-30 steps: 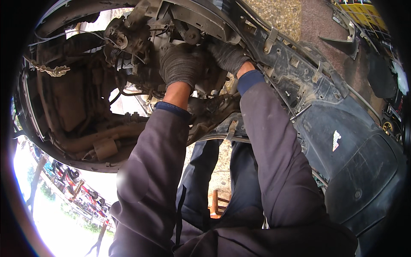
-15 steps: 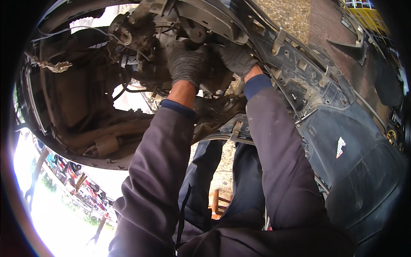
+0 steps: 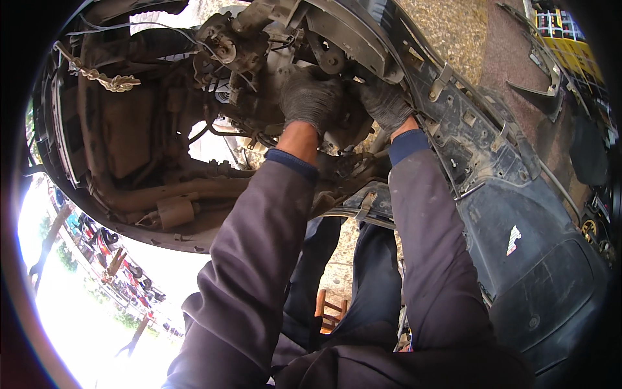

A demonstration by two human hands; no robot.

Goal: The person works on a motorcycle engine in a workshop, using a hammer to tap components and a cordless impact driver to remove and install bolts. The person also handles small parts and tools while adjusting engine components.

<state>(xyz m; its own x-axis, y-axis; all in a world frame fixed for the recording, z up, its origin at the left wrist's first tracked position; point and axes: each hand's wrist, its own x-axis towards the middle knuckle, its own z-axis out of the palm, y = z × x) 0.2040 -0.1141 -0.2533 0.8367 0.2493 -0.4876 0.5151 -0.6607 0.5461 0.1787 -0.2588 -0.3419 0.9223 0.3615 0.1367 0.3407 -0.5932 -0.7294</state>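
Both of my hands wear dark grey knit gloves and reach into the dirty engine area of a scooter-like vehicle with its body panels off. My left hand (image 3: 312,96) is closed, its knuckles up against a brown-grey metal engine part (image 3: 278,61). Just right of it, my right hand (image 3: 383,104) is curled inward beside the dark frame rail (image 3: 447,123). Whatever the fingers hold is hidden by the gloves and shadow. A round metal fitting (image 3: 332,63) sits right above my hands.
On the left lies the dark hollow underside (image 3: 129,129) with a thick pipe (image 3: 214,188) and a twisted cord (image 3: 107,79). A dark body panel (image 3: 538,259) extends at right. Below are a small wooden stool (image 3: 332,311) and, far right, a yellow crate (image 3: 573,55).
The whole view has shifted, so the vehicle and my hands appear farther right and slightly lower. Both hands stay at the same spot in the engine area.
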